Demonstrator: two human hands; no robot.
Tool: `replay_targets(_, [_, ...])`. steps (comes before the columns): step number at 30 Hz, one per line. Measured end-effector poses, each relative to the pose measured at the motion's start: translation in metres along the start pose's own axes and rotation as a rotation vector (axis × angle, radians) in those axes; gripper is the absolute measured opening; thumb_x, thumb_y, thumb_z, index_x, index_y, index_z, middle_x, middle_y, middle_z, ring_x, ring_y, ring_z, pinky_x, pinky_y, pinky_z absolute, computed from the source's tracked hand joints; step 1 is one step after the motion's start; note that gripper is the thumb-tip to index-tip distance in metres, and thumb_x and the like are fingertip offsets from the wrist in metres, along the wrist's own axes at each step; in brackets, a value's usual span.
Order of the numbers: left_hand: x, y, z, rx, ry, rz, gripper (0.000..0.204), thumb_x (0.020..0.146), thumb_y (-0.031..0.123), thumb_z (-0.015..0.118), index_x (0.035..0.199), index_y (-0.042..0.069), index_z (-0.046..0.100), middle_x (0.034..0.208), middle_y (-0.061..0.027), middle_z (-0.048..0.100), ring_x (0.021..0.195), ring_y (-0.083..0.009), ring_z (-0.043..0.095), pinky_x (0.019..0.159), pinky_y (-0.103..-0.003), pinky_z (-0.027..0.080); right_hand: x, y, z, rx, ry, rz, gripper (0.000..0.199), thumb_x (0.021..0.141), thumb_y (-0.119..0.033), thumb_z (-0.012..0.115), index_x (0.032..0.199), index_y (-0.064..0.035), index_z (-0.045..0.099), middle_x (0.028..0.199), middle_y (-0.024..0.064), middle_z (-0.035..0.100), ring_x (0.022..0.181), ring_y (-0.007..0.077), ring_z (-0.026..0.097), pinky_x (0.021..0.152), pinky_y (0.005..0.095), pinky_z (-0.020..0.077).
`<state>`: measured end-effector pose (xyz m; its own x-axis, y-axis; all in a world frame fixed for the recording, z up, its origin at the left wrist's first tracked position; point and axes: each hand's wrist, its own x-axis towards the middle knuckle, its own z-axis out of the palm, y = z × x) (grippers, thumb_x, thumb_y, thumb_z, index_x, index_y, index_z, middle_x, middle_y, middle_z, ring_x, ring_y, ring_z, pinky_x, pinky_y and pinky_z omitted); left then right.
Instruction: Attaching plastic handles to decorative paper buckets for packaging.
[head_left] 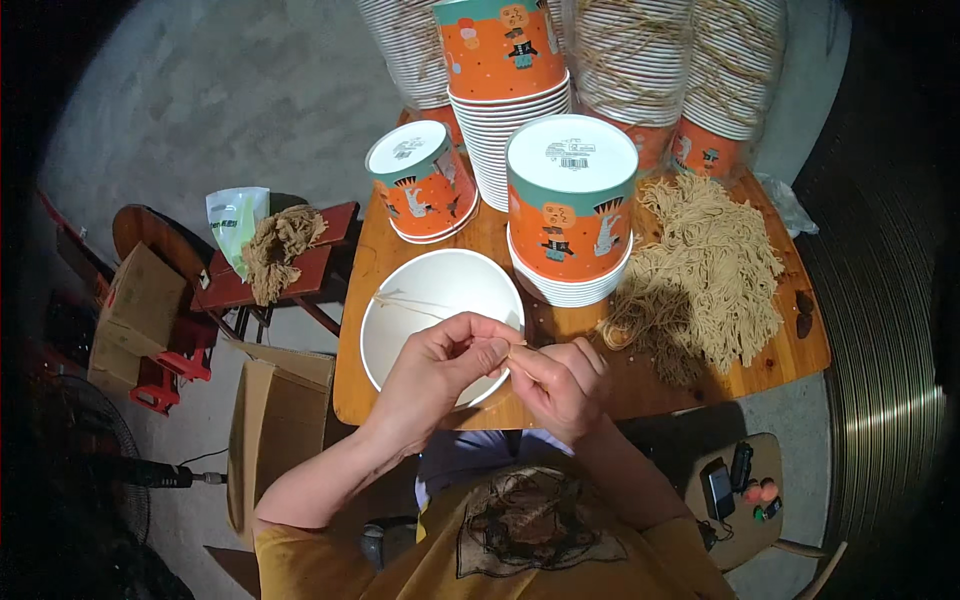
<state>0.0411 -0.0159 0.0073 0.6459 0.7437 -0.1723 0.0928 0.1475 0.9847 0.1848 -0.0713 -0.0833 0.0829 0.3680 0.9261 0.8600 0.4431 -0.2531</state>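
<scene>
My left hand (440, 372) and my right hand (562, 385) meet at the table's near edge, thumbs and fingers pinched together on a thin tan string (408, 303). Part of that string trails over the mouth of an open white paper bucket (368, 335), directly beyond my left hand. The exact spot between the fingertips is too small to make out. To the right of my right hand lies a big heap of loose tan strings (712, 275). Upside-down orange and green paper buckets (572, 235) are stacked just behind the hands.
A smaller upturned bucket (420, 190) and taller bucket stacks (508, 130) fill the back of the wooden table (350, 395). Wrapped stacks (735, 70) stand behind. At left are a red stool (225, 292) and cardboard box (275, 430); a chair (765, 470) holds a phone.
</scene>
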Motion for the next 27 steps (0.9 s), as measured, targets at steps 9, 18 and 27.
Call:
replay_targets(9, [0.005, -0.008, -0.007, -0.219, -0.034, -0.047, 0.010, 0.092, 0.007, 0.057, 0.100, 0.002, 0.059, 0.093, -0.0025, 0.061, 0.084, -0.0075, 0.052, 0.074, -0.021, 0.042, 0.001, 0.001, 0.004, 0.089, -0.003, -0.021, 0.040, 0.065, -0.003, 0.077, 0.101, -0.0091, 0.061, 0.077, -0.0004, 0.055, 0.060, 0.0166, 0.053, 0.052, 0.0281, 0.0436])
replay_targets(18, [-0.003, -0.006, 0.000, 0.062, 0.012, 0.112, 0.012, 0.094, 0.009, 0.055, 0.101, 0.000, 0.059, 0.088, -0.0002, 0.058, 0.082, -0.0057, 0.053, 0.076, -0.021, 0.045, 0.008, -0.003, 0.002, 0.224, 0.024, 0.151, 0.033, 0.068, -0.001, 0.075, 0.098, -0.0093, 0.063, 0.077, 0.0033, 0.057, 0.062, 0.0190, 0.056, 0.053, 0.0294, 0.0459])
replay_targets(27, [-0.003, -0.009, 0.004, 0.419, 0.083, 0.406, 0.013, 0.089, 0.002, 0.058, 0.101, -0.003, 0.058, 0.090, -0.0084, 0.060, 0.083, -0.0146, 0.060, 0.071, -0.026, 0.047, 0.015, -0.013, -0.005, 0.349, 0.007, 0.365, 0.020, 0.076, -0.001, 0.072, 0.095, -0.0049, 0.065, 0.077, 0.0072, 0.059, 0.065, 0.0163, 0.060, 0.050, 0.0264, 0.0472])
